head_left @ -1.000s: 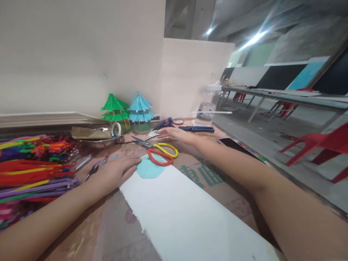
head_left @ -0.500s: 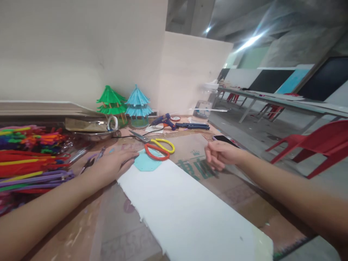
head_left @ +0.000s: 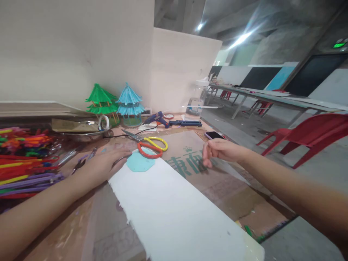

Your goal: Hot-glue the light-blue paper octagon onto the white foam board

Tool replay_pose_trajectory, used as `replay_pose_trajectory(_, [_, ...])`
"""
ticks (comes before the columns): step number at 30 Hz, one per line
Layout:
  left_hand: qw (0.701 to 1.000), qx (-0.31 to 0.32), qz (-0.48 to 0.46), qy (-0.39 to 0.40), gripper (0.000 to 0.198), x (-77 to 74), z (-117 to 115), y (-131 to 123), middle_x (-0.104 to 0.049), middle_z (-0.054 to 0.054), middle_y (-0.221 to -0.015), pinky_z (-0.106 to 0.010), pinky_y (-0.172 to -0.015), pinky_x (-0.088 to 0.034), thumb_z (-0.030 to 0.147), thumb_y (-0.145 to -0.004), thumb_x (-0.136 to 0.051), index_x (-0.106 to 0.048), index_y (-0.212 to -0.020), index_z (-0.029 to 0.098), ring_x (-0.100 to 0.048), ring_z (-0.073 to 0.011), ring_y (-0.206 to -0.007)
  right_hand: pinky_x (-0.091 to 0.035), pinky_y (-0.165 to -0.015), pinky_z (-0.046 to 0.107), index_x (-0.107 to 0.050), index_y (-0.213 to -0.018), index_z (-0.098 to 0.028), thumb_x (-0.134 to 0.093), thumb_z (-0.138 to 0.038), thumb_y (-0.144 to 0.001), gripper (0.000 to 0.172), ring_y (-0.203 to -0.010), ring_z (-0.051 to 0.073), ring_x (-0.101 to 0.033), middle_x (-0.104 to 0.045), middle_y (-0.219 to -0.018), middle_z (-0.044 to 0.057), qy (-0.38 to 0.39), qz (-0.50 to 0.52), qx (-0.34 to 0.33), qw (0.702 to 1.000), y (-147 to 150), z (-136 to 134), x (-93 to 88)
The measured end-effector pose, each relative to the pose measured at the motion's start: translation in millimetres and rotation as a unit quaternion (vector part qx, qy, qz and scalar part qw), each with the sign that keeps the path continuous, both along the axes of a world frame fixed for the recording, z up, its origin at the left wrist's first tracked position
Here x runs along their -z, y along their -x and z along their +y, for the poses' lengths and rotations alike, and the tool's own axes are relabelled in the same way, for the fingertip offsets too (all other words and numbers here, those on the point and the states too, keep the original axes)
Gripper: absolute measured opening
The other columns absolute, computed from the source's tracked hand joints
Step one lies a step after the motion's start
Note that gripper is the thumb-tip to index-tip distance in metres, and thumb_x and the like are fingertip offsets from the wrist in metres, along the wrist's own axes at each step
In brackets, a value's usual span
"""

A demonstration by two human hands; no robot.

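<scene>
My left hand [head_left: 108, 163] lies flat on the table, fingers stretched out beside a turquoise octagonal piece [head_left: 138, 164]. That piece rests on the far end of a long white board [head_left: 174, 203] with a ragged left edge. Scissors [head_left: 149, 148] with one yellow and one red handle loop lie partly over the turquoise piece, blades pointing away to the left. Over the right side of the table hovers my right hand [head_left: 219, 152], its fingers loosely bent and somewhat blurred, with nothing visible in them. A phone [head_left: 213, 135] lies just beyond it.
Colourful pipe cleaners [head_left: 27, 163] pile up at the left. Behind stand a green model pavilion [head_left: 100, 99] and a blue model pavilion [head_left: 130, 105]. A metal bowl [head_left: 81, 135], a glue gun [head_left: 157, 119], dark-blue pliers-like tool [head_left: 185, 123] and clear jar [head_left: 194, 101] line the back. A red chair [head_left: 312, 137] stands right.
The whole view has shifted, so things appear farther left. My right hand has moved slightly relative to the table, showing more of the phone. My left hand stays beside the turquoise piece.
</scene>
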State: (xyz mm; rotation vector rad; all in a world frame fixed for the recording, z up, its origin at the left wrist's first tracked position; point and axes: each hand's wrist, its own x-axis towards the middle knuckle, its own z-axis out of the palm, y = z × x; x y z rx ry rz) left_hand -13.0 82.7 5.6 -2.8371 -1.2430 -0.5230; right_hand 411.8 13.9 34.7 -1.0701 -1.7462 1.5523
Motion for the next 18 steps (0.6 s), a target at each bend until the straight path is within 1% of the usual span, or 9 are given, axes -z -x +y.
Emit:
replay_pose_trajectory(2, [1.000, -0.005, 0.003, 0.000, 0.067, -1.7, -1.1, 0.0, -0.073, -0.005, -0.130, -0.043, -0.105, -0.054, 0.065, -0.097, -0.028, -0.075, -0.123, 0.026, -0.067, -0.0304, -0.122, -0.053, -0.099, 0.041, -0.080, -0.095, -0.021, -0.072, -0.073, -0.078, 0.055, -0.105, 0.027, -0.074, -0.079, -0.111, 0.014, -0.086, -0.009, 0.082, 0.993, -3.6, 0.1, 1.0])
replay_pose_trajectory(4, [1.000, -0.001, 0.006, 0.002, 0.065, -3.4, -2.7, -0.1, -0.073, -0.005, -0.130, -0.042, -0.106, -0.054, 0.063, -0.097, -0.028, -0.075, -0.122, 0.026, -0.067, -0.0300, -0.122, -0.045, -0.110, 0.043, -0.081, -0.100, -0.022, -0.074, -0.070, -0.077, 0.054, -0.124, 0.028, -0.066, -0.075, -0.124, 0.014, -0.102, -0.058, 0.017, 0.993, -4.3, -4.8, 2.1])
replay_pose_trajectory(6, [1.000, 0.005, 0.008, 0.010, 0.063, -4.1, -3.8, -0.4, -0.073, -0.005, -0.131, -0.040, -0.106, -0.054, 0.060, -0.098, -0.029, -0.075, -0.124, 0.025, -0.067, -0.0285, -0.122, -0.051, -0.101, 0.044, -0.081, -0.089, -0.018, -0.067, -0.075, -0.080, 0.059, -0.106, 0.030, -0.074, -0.080, -0.103, 0.016, -0.026, -0.064, -0.117, 0.991, -5.1, -13.6, 3.3])
replay_pose_trajectory(8, [1.000, 0.003, 0.005, 0.010, 0.062, -3.0, -3.9, -1.1, -0.072, -0.005, -0.132, -0.040, -0.106, -0.054, 0.058, -0.098, -0.030, -0.074, -0.124, 0.024, -0.067, -0.0282, -0.123, -0.057, -0.086, 0.043, -0.078, -0.079, -0.017, -0.058, -0.082, -0.082, 0.068, -0.078, 0.028, -0.076, -0.079, -0.078, 0.013, 0.041, 0.008, -0.130, 0.991, -5.3, -19.4, 4.1])
replay_pose_trajectory(9, [1.000, 0.001, 0.003, 0.008, 0.061, -2.0, -3.7, -1.6, -0.071, -0.006, -0.133, -0.041, -0.107, -0.053, 0.057, -0.098, -0.030, -0.074, -0.124, 0.024, -0.066, -0.0287, -0.124, -0.058, -0.083, 0.041, -0.077, -0.080, -0.017, -0.059, -0.079, -0.083, 0.065, -0.075, 0.026, -0.076, -0.079, -0.077, 0.012, 0.033, 0.030, -0.085, 0.995, -4.2, -18.8, 4.2])
replay_pose_trajectory(12, [1.000, -0.001, -0.005, 0.004, 0.061, 0.0, -3.4, -2.4, -0.070, -0.007, -0.136, -0.045, -0.111, -0.050, 0.056, -0.098, -0.031, -0.074, -0.123, 0.022, -0.063, -0.0301, -0.128, -0.054, -0.097, 0.042, -0.078, -0.098, -0.019, -0.064, -0.075, -0.083, 0.059, -0.102, 0.028, -0.075, -0.080, -0.106, 0.013, -0.088, -0.030, 0.056, 0.994, 8.8, 3.2, 2.9])
replay_pose_trajectory(13, [1.000, -0.001, -0.004, 0.007, 0.061, -0.3, -3.8, -2.4, -0.069, -0.007, -0.136, -0.045, -0.111, -0.050, 0.056, -0.098, -0.031, -0.074, -0.124, 0.022, -0.063, -0.0302, -0.128, -0.051, -0.103, 0.043, -0.078, -0.102, -0.019, -0.064, -0.070, -0.086, 0.055, -0.109, 0.029, -0.072, -0.078, -0.113, 0.013, -0.146, -0.092, 0.070, 0.983, 16.4, 16.7, 2.4])
replay_pose_trajectory(15, [1.000, -0.006, 0.004, 0.013, 0.060, -2.5, -5.5, -2.0, -0.071, -0.007, -0.135, -0.045, -0.109, -0.051, 0.056, -0.098, -0.031, -0.074, -0.125, 0.023, -0.064, -0.0305, -0.126, -0.050, -0.103, 0.043, -0.079, -0.103, -0.019, -0.068, -0.053, -0.089, 0.038, -0.109, 0.029, -0.071, -0.077, -0.114, 0.012, -0.258, -0.238, 0.130, 0.927, 34.4, 49.2, 2.1])
replay_pose_trajectory(18, [1.000, -0.007, 0.012, 0.015, 0.059, -6.5, -8.6, -1.2, -0.072, -0.006, -0.132, -0.045, -0.108, -0.052, 0.056, -0.098, -0.032, -0.074, -0.123, 0.024, -0.065, -0.0310, -0.125, -0.048, -0.103, 0.042, -0.076, -0.117, -0.017, -0.069, -0.026, -0.088, 0.031, -0.110, 0.029, -0.068, -0.075, -0.120, 0.013, -0.284, -0.281, 0.175, 0.900, 61.6, 99.4, 6.5])
